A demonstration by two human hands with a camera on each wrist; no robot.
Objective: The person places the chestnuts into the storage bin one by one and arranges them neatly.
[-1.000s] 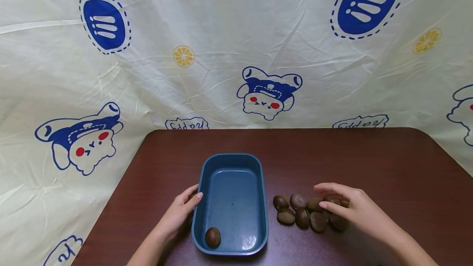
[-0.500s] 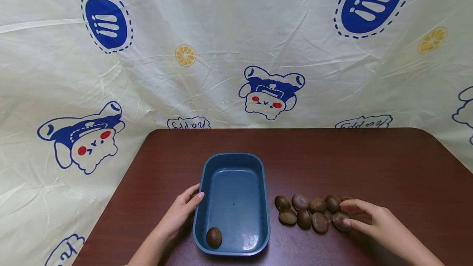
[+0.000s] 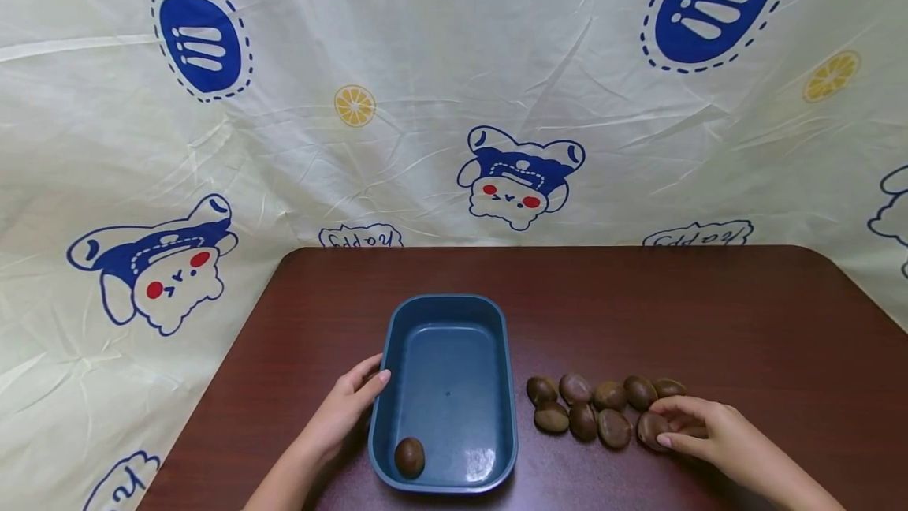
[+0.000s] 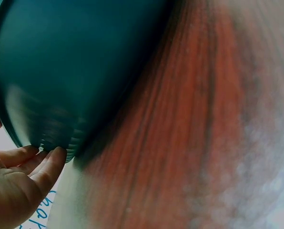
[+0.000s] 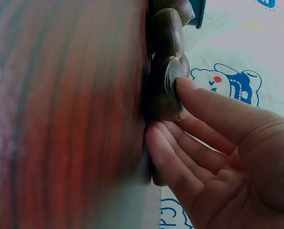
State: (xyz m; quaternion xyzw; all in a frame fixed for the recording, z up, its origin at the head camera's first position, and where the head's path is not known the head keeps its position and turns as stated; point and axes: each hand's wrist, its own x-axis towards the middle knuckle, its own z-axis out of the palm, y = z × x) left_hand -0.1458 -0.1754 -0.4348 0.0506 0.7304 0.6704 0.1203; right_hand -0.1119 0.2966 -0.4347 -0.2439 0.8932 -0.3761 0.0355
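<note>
Left hand (image 3: 346,403), part-curled, pinches blue tray (image 3: 447,369) rim — likely steadying it; right hand (image 3: 718,434), part-curled, pinches end chestnut (image 3: 649,429).

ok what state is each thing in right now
Tray: upright, uncovered, nearly empty
Tray chestnut: unpeeled, lying in the near left corner
Table chestnuts: unpeeled, in two rough rows
Left hand: gripping the tray's side
Right hand: pinching an end chestnut
Cloth: hung, wrinkled

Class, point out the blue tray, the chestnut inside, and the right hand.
Blue tray (image 3: 448,385): head view, bare middle of its floor.
Chestnut (image 3: 409,458) inside: head view, middle of its shell.
Right hand (image 3: 718,434): head view, back of the hand.
</note>
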